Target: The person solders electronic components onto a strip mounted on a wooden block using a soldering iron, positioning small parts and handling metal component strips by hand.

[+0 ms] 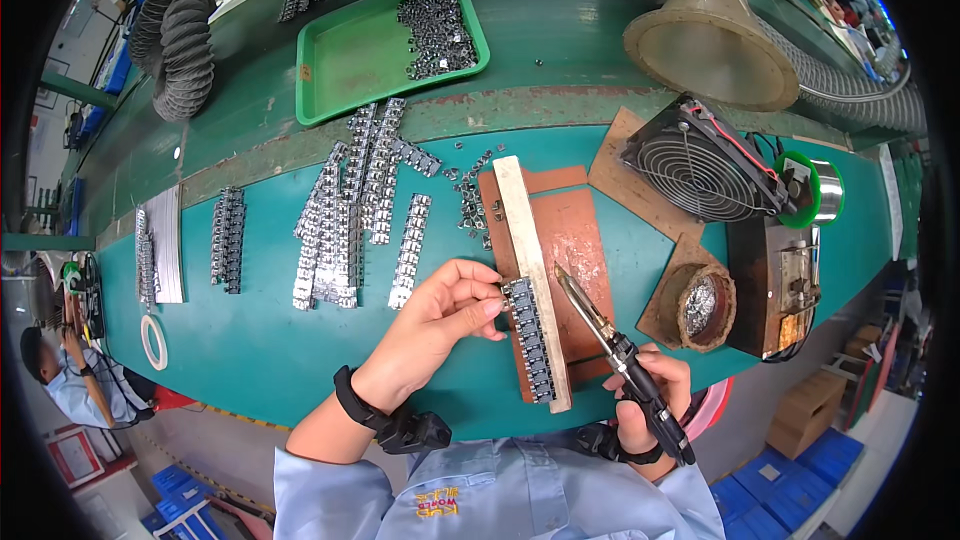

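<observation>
Gripping the soldering iron (pixel 628 358), my right hand (pixel 655 395) is clamped round its handle, right of the pale bar (pixel 517 215). The circuit-board strip (pixel 531 342) lies along the bar's left side; my left hand (pixel 440 310) is at its far end, but I cannot tell what it pinches.

The left hand (pixel 440 315) angles inward, thumb near its bent fingers (pixel 468 272); the right hand (pixel 634 426) curls in a grip.

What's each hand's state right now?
Left hand: curled at upper end of component strip; grip can't be told.
Right hand: closed around the soldering iron.
</observation>
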Demonstrator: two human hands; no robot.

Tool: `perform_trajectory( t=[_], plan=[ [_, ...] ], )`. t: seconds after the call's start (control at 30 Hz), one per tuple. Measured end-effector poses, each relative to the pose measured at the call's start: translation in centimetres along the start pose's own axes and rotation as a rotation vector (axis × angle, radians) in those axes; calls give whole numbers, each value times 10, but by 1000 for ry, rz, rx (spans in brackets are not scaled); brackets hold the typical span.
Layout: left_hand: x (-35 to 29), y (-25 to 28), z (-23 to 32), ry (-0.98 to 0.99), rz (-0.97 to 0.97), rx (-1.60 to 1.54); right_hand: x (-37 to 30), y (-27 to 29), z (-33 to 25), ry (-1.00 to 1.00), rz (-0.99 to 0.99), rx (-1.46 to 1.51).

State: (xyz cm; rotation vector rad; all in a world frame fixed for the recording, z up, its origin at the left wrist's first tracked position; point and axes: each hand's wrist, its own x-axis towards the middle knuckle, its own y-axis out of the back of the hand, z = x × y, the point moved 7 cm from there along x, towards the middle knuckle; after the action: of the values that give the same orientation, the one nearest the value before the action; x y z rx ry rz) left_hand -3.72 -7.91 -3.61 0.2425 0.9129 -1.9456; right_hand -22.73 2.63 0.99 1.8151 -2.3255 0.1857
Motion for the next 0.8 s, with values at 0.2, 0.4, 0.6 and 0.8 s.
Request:
perform_trajectory(
  t=[0.2,0.4,0.6,0.8],
  plan=[
    [2,1,-1,-7,-10,-4,2,0,0,-7,1,17],
    [4,0,0,0,-15,12,1,0,0,11,-27,11],
    [5,-1,0,5,-20,13,1,1,0,73,-42,-34],
    [5,1,-1,-5,-34,11,8,-7,-15,256,-158,-145]
  ],
)
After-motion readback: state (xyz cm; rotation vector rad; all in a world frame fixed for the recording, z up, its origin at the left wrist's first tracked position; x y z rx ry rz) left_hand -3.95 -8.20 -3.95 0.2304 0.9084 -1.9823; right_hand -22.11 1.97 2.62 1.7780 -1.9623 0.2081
